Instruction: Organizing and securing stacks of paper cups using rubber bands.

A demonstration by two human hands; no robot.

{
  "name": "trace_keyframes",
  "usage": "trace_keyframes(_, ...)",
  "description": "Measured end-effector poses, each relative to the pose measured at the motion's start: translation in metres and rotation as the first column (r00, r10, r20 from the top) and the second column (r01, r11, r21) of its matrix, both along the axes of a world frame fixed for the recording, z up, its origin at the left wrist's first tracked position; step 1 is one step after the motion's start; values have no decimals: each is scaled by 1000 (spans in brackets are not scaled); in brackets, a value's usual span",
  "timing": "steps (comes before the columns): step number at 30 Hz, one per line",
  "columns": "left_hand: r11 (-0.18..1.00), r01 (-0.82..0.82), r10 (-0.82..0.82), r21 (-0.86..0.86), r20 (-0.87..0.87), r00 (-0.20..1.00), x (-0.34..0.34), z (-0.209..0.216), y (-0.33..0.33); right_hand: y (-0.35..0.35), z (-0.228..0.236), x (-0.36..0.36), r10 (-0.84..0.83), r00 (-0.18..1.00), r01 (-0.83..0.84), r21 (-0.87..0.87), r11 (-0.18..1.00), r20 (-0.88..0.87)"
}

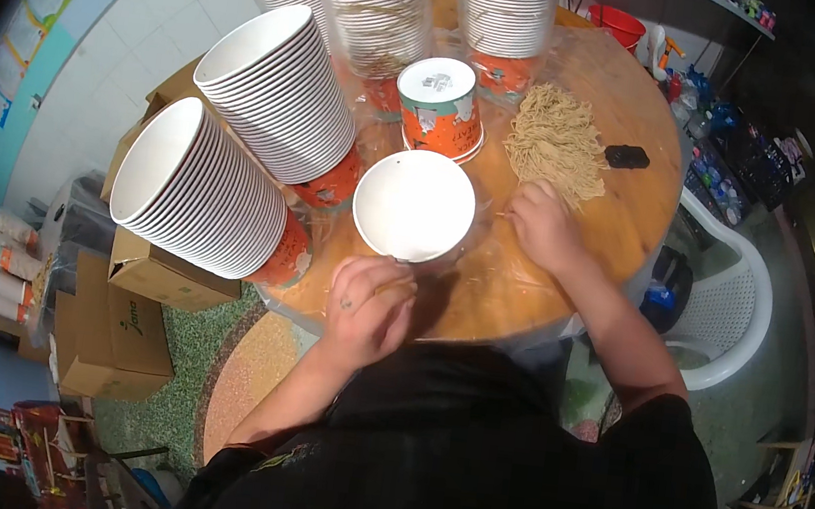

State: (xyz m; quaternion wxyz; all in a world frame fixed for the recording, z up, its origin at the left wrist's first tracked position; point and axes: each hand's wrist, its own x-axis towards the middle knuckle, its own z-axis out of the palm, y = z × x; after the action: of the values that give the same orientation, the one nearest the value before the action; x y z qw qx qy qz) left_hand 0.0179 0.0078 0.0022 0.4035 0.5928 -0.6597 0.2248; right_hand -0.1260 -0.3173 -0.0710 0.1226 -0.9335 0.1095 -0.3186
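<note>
A white-lined paper tub (pixel 414 205) stands mouth up at the middle of the table's near part. At its near rim is my left hand (pixel 369 306), with fingers curled closed; what they hold, if anything, is hidden. My right hand (pixel 543 228) lies right of the tub, at the near end of a heap of thin tan strands (pixel 553 140). Its fingers are pinched together, with something small at their tips that I cannot make out. Just behind the tub, an orange and green paper tub (pixel 443 123) stands upside down.
Two leaning stacks of nested tubs (pixel 281 89) (pixel 204 191) fill the table's left side. Plastic-wrapped tub stacks (pixel 505 14) stand at the back. A small black object (pixel 627 157) lies beside the strands. A white plastic chair (pixel 730 291) stands right, cardboard boxes (pixel 122 333) left.
</note>
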Motion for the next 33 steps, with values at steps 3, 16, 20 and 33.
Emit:
trace_keyframes(3,999,40,-39,18,-31,999,-3,-5,1,22,16,-7,60,988,-61,0,998,143)
trace_keyframes(16,948,148,-35,284,-368,929,-32,-2,-2,118,67,-35,130,926,-269,378,886,354)
trace_keyframes(20,936,324,-48,137,-863,502,-45,-5,-14,139,73,-43,94,924,-382,889,251,371)
trace_keyframes(33,934,348,-182,-86,-950,252,-56,6,-17,166,80,-49,159,898,-433,889,151,410)
